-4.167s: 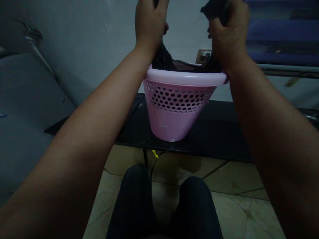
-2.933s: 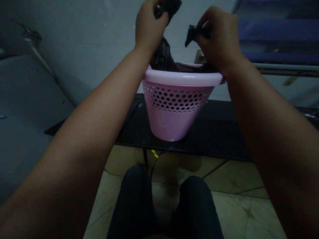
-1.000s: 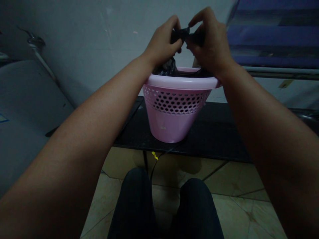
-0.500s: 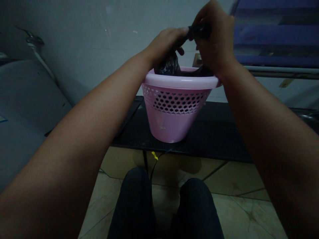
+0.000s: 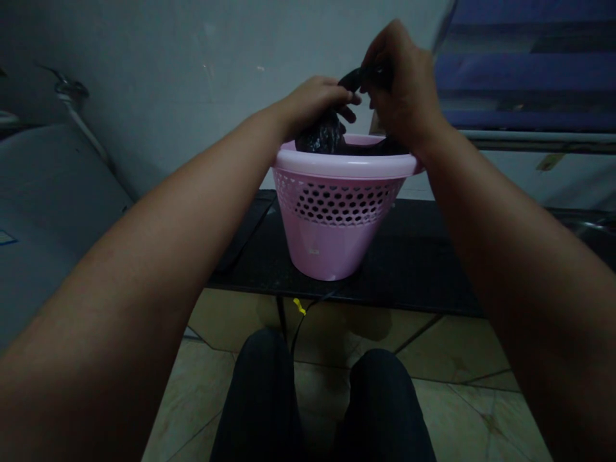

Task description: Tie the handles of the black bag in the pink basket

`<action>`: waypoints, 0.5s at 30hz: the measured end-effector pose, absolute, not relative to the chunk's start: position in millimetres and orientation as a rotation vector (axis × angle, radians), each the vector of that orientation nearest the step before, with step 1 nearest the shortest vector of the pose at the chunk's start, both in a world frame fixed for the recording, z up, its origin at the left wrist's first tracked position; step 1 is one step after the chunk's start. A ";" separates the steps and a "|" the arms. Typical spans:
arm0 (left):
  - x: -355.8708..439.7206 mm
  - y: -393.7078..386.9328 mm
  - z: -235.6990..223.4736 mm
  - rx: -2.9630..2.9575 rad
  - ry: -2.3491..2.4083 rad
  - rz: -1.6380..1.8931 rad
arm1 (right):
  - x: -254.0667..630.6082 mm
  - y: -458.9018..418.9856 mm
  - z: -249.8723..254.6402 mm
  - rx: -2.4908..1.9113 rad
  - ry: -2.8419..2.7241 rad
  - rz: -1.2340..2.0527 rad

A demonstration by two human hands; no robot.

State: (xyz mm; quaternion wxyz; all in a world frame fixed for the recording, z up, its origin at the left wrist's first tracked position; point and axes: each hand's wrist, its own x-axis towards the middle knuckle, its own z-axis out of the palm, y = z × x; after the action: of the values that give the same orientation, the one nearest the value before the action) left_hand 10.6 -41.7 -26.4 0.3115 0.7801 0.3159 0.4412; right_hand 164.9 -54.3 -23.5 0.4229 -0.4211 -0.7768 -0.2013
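A pink plastic basket (image 5: 337, 192) with a perforated band stands on a low black table (image 5: 423, 256). A black plastic bag (image 5: 323, 136) sits inside it and bulges over the rim. My left hand (image 5: 312, 102) is closed on the bag's gathered top just above the rim. My right hand (image 5: 402, 90) is closed in a pinch on a black strip of the same bag, held between the two hands. Both hands are close together above the basket's mouth.
My knees in dark trousers (image 5: 322, 398) are below the table's front edge over a tiled floor. A grey surface (image 5: 43, 212) with a metal tap (image 5: 72, 90) is on the left. Blue slats (image 5: 524, 64) and a wall socket are behind on the right.
My hands came down from high and apart to close together over the basket, pulling the bag's ends toward each other. In the last half second both hands dropped slightly lower.
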 end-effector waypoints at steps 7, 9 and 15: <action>10.0 -31.6 -11.9 2.132 0.843 1.007 | 164.7 -54.3 -24.1 -1.109 -1.998 -0.522; 8.4 -27.2 -7.4 2.054 0.900 0.929 | 165.2 -52.1 -24.9 -1.097 -1.987 -0.524; 9.0 -16.7 -0.8 1.873 0.967 0.815 | 169.8 -39.4 -28.4 -1.047 -1.906 -0.564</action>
State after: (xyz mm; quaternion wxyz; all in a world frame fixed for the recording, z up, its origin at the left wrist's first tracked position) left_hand 9.0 -16.7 -0.8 0.4266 0.7495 0.3871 0.3262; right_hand 169.8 -39.4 -28.4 0.4328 -0.4200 -0.7649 -0.2264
